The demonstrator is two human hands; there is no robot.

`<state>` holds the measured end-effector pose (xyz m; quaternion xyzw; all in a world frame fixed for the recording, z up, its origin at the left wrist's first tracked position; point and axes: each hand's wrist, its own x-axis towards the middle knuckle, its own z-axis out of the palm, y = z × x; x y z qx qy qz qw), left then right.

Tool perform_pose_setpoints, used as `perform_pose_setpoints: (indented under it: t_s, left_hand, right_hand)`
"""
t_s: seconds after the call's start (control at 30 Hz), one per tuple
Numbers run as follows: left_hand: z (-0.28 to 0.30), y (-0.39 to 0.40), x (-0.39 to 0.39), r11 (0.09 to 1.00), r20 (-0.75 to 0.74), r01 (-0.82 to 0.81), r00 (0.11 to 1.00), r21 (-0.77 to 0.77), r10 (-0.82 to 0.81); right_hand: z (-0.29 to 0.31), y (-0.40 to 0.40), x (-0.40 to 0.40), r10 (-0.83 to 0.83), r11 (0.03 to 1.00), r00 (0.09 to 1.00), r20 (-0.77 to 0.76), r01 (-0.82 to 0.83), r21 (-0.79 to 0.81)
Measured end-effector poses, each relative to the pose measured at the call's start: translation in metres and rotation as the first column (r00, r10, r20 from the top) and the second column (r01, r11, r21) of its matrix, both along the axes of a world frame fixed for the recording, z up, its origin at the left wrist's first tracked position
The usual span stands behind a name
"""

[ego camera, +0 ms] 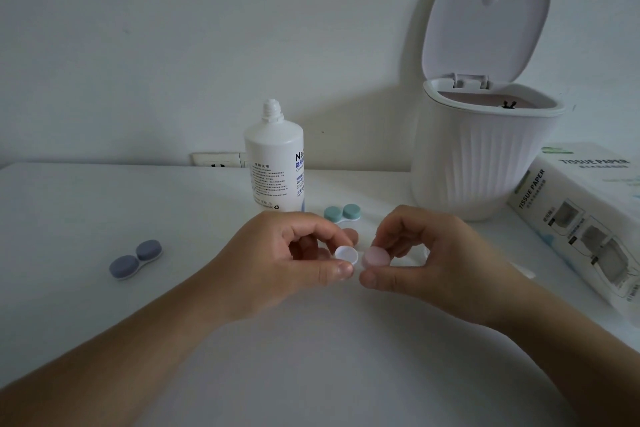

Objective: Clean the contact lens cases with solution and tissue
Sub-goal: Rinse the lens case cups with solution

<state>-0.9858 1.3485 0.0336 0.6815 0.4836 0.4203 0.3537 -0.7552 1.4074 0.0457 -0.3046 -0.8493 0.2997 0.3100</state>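
Holding the pink lens case point(346, 255) up over the white surface point(104, 204), mid-scene, just in front of the solution bottle point(274, 163). Left hand point(277, 263) pinching the case body, thumb and forefinger curled round its open white cup, cup mouth facing near. Right hand point(436, 256) pinching the pink cap point(376, 257), fingers point(391, 232) curled over it, thumb underneath. Cap sitting just right of the open cup, nearly touching, so probably either unscrewing or about to screw back on, can't tell which. Case's long axis running left to right between the two hands, far end hidden behind the left fingers.

Key bit for the next move: cap lying directly right of the cup, right hand being the nearer one to the tissue box point(585, 218) and the open bin point(485, 149). Bottle standing uncapped further back on the left-hand side. Blue case point(135, 259) sitting closed well off to the left, green case point(342, 212) closed just beyond the hands
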Motion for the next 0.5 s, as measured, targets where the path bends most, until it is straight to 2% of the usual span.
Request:
perform_pose_setpoints:
  t_s: [0.23, 0.4, 0.5]
  left_hand:
    - [0.0038, -0.0026, -0.0002, 0.999, -0.04, -0.042, 0.998, 0.012, 0.042]
    - [0.0025, -0.0034, 0.0009, 0.999, -0.02, 0.028, 0.999, -0.017, -0.028]
    - [0.0035, -0.0023, 0.0008, 1.0, -0.049, 0.006, 0.999, 0.01, -0.006]
  right_hand:
    - [0.0061, -0.0009, 0.0075, 0.1, 0.994, 0.995, 0.001, -0.099, -0.052]
    - [0.0017, -0.0013, 0.0048, 0.02, 0.999, 0.998, 0.056, -0.017, -0.05]
    - [0.0058, -0.0027, 0.0067, 0.067, 0.994, 0.995, 0.074, -0.06, -0.09]
